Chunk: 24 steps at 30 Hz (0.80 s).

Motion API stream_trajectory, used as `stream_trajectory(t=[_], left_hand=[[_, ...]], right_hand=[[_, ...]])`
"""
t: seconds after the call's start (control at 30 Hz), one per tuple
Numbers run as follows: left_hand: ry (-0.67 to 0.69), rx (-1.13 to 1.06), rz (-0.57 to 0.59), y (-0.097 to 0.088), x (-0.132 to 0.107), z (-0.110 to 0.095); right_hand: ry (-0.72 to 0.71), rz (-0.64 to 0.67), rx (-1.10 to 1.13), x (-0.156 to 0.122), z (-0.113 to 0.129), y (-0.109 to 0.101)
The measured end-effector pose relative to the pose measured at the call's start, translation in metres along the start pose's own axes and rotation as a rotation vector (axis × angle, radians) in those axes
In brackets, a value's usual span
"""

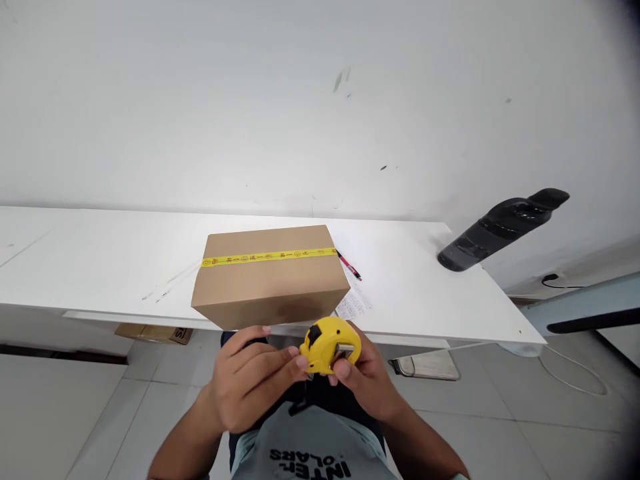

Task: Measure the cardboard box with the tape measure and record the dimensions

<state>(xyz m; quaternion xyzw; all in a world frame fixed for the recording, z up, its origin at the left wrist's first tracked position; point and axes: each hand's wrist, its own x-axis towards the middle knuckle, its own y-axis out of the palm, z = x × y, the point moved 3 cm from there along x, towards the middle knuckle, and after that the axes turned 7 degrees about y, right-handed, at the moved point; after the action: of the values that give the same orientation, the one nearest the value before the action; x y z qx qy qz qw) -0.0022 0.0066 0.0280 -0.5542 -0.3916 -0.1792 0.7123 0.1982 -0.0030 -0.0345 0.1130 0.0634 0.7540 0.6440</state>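
A yellow tape measure (327, 341) with a black button is held in front of my body, just off the table's front edge. My right hand (367, 377) wraps round its right side, thumb over the metal clip. At its left end, the thumb and fingertips of my left hand (257, 377) pinch the tape measure near its mouth; whether they hold the blade's tip is too small to tell. A dark strap (300, 403) hangs below it. Just beyond both hands stands a closed cardboard box (275, 277), sealed across the top with yellow printed tape (267, 258).
A red and black pen (349, 265) and a written sheet of paper (356, 299) lie right of the box on the white table (410, 293). Farther right stands a black bottle (493, 237). Under the table are a flat carton (155, 333) and a pale flat object (427, 367).
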Motion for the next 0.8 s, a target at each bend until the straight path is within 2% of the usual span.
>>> stream_trajectory(t=[0.07, 0.13, 0.23, 0.3, 0.37, 0.47, 0.53, 0.67, 0.8], left_hand=[[-0.042, 0.051, -0.018, -0.012, -0.014, 0.008], [-0.103, 0.162, -0.149, -0.028, -0.034, 0.024], [-0.186, 0.438, -0.389, -0.053, -0.067, 0.060], [-0.315, 0.556, -0.452, -0.064, -0.087, 0.086], [-0.472, 0.580, -0.445, -0.068, -0.101, 0.107], [-0.571, 0.541, -0.470, -0.065, -0.113, 0.116], [-0.576, 0.487, -0.484, -0.059, -0.115, 0.113], [-0.535, 0.374, -0.431, -0.048, -0.109, 0.107], [-0.497, 0.258, -0.436, -0.044, -0.105, 0.106]], right_hand=[[-0.035, -0.098, 0.010, 0.002, -0.003, -0.008], [-0.088, -0.235, 0.039, 0.006, -0.002, -0.020], [-0.208, -0.475, 0.064, 0.021, 0.007, -0.045], [-0.286, -0.570, 0.028, 0.035, 0.014, -0.064], [-0.319, -0.591, -0.055, 0.051, 0.016, -0.081], [-0.311, -0.568, -0.123, 0.069, 0.010, -0.099], [-0.320, -0.529, -0.107, 0.075, 0.005, -0.101], [-0.331, -0.436, -0.075, 0.079, -0.002, -0.090], [-0.323, -0.433, -0.099, 0.078, -0.004, -0.084]])
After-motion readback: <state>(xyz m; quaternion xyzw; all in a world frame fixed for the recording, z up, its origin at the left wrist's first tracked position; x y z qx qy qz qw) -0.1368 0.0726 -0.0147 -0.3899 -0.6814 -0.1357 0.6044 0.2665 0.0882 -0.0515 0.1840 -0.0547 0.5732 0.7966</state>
